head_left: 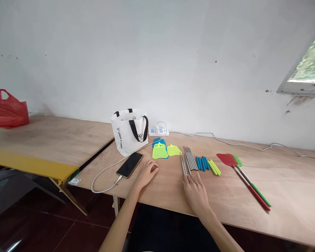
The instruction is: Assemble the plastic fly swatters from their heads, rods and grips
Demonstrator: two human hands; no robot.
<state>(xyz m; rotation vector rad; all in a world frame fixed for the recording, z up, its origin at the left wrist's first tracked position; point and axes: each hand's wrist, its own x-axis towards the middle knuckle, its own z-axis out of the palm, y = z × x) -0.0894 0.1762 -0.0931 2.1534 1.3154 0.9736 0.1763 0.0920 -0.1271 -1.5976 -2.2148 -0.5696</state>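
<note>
My left hand rests on the table with its fingers loosely bent and nothing in it, just right of a black phone. My right hand lies palm down, fingers stretched out, their tips at the near ends of several thin metal tubes. Right of the tubes are several blue handle grips and yellow-green handle grips. Beyond my hands lie yellow fly swatter heads, stacked over blue ones, and a separate yellow head.
A red fly swatter and a green one lie at the right. A white tote bag stands at the back left, beside a power strip. A white cable runs to the phone. A red plastic bag sits on another table.
</note>
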